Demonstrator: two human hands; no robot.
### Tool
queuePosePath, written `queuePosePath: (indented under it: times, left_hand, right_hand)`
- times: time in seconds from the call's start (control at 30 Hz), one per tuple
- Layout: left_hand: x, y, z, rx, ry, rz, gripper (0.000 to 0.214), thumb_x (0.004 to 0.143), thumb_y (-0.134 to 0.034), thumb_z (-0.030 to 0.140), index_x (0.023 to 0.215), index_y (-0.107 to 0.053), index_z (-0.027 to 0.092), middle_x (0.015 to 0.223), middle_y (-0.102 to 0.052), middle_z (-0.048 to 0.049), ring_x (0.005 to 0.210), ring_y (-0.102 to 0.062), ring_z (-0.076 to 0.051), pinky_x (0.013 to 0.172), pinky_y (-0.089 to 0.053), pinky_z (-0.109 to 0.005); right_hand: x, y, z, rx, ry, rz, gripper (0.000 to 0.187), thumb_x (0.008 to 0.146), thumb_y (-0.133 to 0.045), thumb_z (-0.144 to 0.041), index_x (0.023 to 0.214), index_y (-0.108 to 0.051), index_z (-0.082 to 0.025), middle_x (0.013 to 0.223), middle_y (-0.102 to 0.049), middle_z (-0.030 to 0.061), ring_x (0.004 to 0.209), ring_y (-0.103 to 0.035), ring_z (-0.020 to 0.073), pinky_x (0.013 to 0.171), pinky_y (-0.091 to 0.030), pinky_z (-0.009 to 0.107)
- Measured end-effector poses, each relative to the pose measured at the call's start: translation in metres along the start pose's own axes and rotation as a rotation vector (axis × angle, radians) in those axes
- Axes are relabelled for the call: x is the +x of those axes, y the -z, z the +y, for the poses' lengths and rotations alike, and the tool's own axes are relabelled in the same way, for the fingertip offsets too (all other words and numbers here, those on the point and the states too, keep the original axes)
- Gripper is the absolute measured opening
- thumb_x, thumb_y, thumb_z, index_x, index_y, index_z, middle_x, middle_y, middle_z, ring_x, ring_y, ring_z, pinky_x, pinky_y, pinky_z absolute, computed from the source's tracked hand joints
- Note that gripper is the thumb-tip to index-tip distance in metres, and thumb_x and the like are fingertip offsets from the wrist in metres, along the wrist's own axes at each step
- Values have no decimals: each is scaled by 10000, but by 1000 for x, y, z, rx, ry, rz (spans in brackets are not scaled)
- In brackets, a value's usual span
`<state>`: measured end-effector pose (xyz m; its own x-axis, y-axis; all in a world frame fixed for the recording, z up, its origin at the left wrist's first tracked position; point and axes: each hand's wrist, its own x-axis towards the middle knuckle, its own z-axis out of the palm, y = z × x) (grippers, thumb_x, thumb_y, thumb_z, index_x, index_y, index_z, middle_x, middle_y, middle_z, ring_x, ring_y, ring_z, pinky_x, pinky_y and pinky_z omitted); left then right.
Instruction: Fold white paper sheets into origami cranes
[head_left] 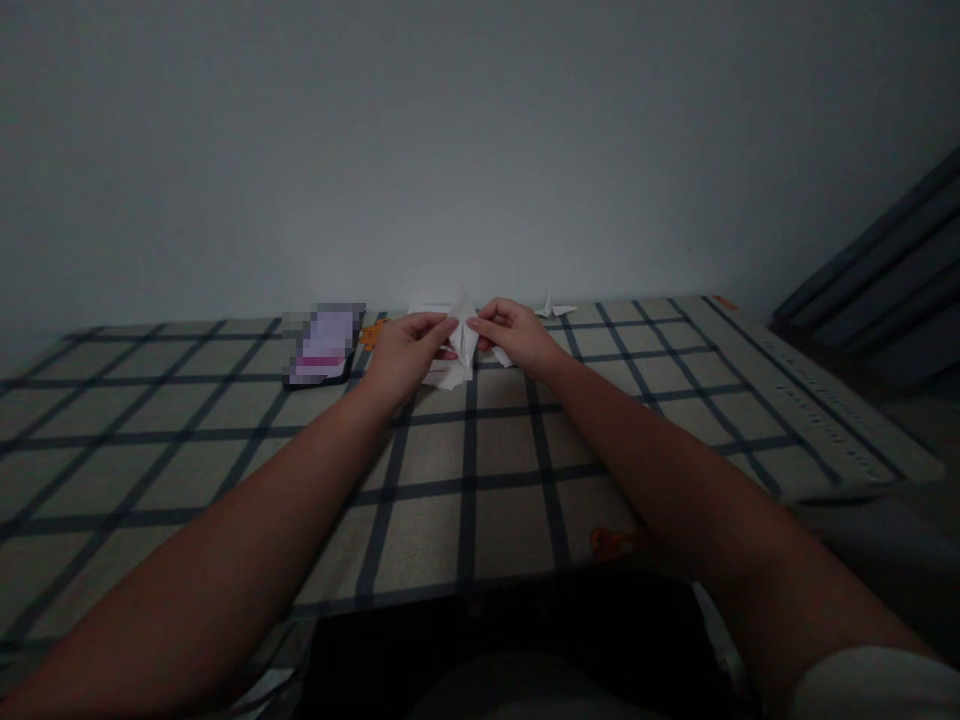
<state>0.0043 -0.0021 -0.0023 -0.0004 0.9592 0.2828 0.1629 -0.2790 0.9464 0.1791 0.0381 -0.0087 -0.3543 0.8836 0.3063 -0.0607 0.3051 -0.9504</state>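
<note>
Between my two hands a piece of folded white paper (464, 335) stands upright, narrowing to a point at the top. My left hand (409, 350) pinches its left side between thumb and fingers. On the opposite side, my right hand (514, 332) grips the paper's right edge with thumb and bent fingers. White paper sheets (444, 378) lie on the cloth beneath and behind the hands, partly hidden by them. Just right of my right hand, near the wall, sits a folded paper crane (555, 309).
A phone (328, 345) with a lit, partly pixelated screen lies left of my left hand. The checked tablecloth (427, 450) covers the table, which meets a plain grey wall (480, 150). Dark folded fabric (885, 270) hangs at the far right.
</note>
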Motion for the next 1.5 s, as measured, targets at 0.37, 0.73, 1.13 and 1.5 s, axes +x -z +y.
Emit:
queuePosePath:
  times: [0.37,0.73,1.13,1.5]
  left_hand:
    - [1,-3,-3,-2,-27,64,474,771,-751,385,1186,-701,161,857,-723,-37,719,-649,-130,693,-577,-264]
    - [1,-1,-2,18,-47,36,590,798,-716,357,1353,-597,194,868,-753,-58,725,-678,-144,754,-590,-302]
    - [1,-1,-1,10,-54,5,609,794,-725,353,1359,-580,178,793,-749,-47,665,-679,-142,733,-585,-297]
    - [1,-2,-1,20,-68,-3,686,799,-733,309,1432,-500,188,811,-754,-39,675,-681,-141,727,-577,-278]
  right_hand:
    - [0,0,1,20,-12,-15,254,790,-738,-315,762,-523,-182,692,-580,-45,591,-537,66,577,-460,210]
    - [0,0,0,-21,-11,-22,236,813,-718,-256,748,-501,-189,701,-556,-46,601,-520,74,594,-459,226]
    - [1,-2,5,68,4,-6,257,800,-714,-261,950,-507,-225,730,-571,-67,615,-557,79,582,-472,210]
    - [-1,2,2,-60,-44,-67,243,871,-671,-343,749,-551,-170,635,-537,-40,548,-480,75,537,-399,212]
